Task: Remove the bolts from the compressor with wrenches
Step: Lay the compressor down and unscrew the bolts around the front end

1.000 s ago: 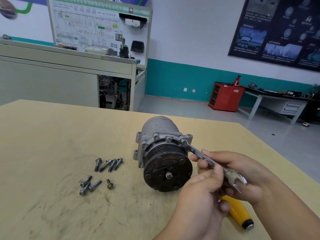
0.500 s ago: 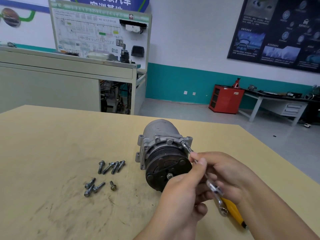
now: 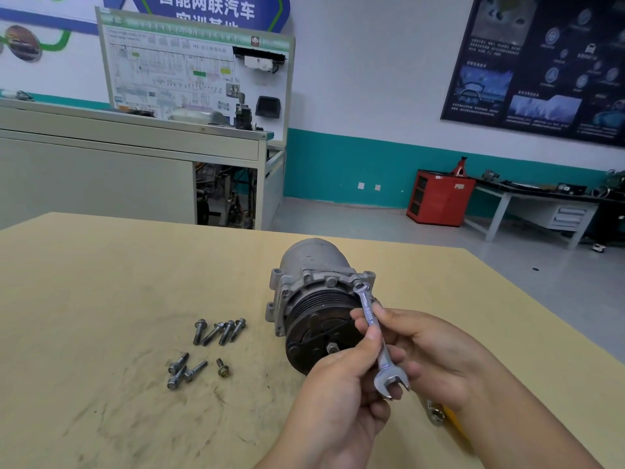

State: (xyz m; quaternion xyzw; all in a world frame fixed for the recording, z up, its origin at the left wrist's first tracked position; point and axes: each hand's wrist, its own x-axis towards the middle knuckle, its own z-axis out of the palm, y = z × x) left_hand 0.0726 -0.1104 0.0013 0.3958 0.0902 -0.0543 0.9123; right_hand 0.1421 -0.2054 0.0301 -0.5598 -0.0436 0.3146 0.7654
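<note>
I have the fingers [image 3: 362, 350] of the left hand [image 3: 334, 397] pinching the shank of the wrench [image 3: 369, 314] about midway. The right hand [image 3: 436, 346] curls round it from behind, so both are closed on the tool. Its upper end sits on a bolt [image 3: 357, 284] at the top right of the flange of the compressor [image 3: 314, 265]. The compressor lies on its side on the worktop [image 3: 101, 282], pulley toward me. I judge a short, square swing with the end fully seated is best, since a tilted wrench could round the head. Both forearms reach in from the near edge, the left in front. Eight loose bolts [image 3: 220, 331] lie left of the compressor.
</note>
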